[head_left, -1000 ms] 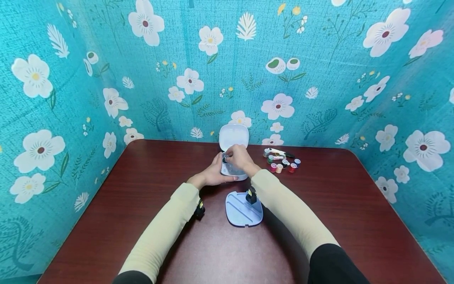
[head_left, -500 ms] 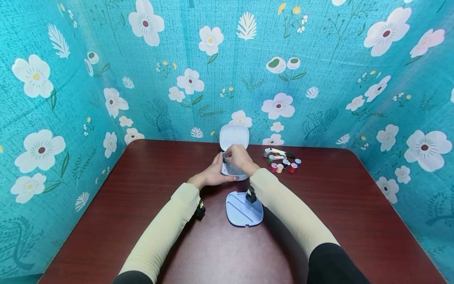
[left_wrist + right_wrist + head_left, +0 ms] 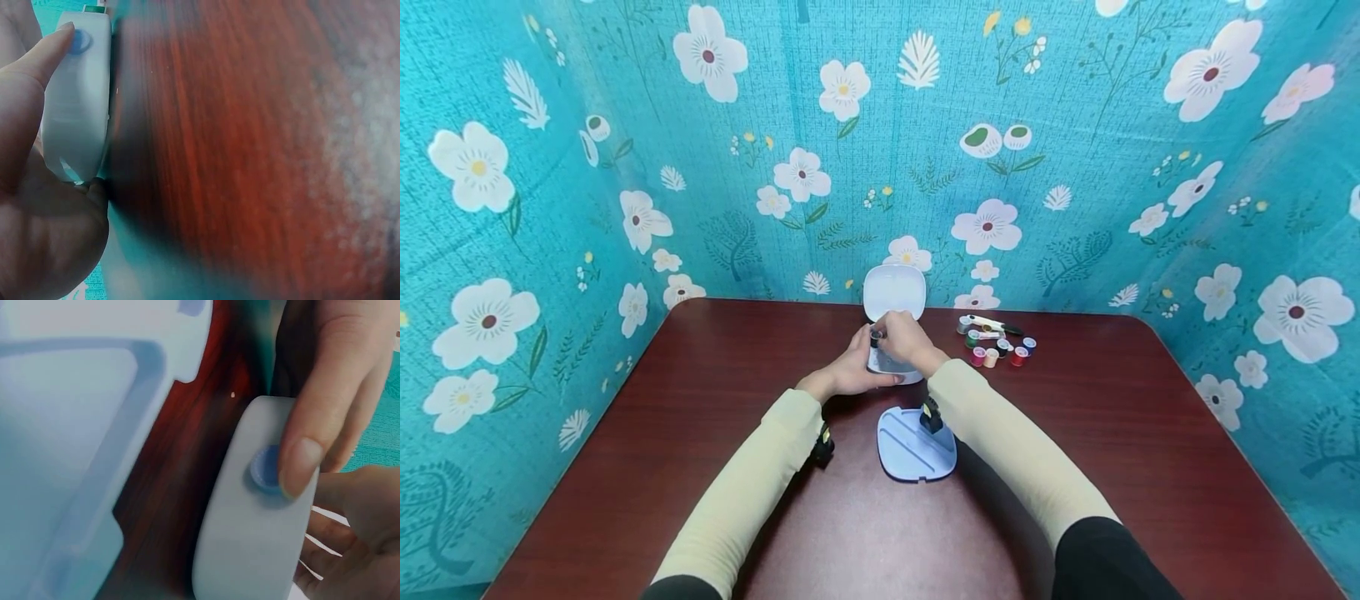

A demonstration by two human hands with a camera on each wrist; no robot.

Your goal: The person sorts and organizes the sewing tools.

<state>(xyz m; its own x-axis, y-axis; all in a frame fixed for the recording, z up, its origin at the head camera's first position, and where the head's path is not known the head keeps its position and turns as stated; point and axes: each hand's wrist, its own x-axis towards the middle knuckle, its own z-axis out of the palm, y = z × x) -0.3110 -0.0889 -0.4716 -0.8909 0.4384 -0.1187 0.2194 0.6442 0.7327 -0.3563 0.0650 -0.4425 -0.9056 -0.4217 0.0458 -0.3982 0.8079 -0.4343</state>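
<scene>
"What did the head view show?"

"An open white box (image 3: 913, 377) sat toward the back of the worktop (image 3: 737, 350). The left hand (image 3: 852, 368) gripped its left side. The right hand (image 3: 904, 340) pinched a small dark item (image 3: 876, 337) over the box. A bluish tray (image 3: 917, 450) lay nearer."

"The left wrist view?"

"The thumb (image 3: 53, 49) overlapped a blue button (image 3: 82, 42) on the box's front. The shell looked like light, stiff, smooth plastic, likely to slide if unheld."

"The right wrist view?"

"The box's front again, thumb on the button's edge. Its side walls seemed the safest hold; the raised lid (image 3: 893, 287), the weakest."

No legible txt or nums
</scene>
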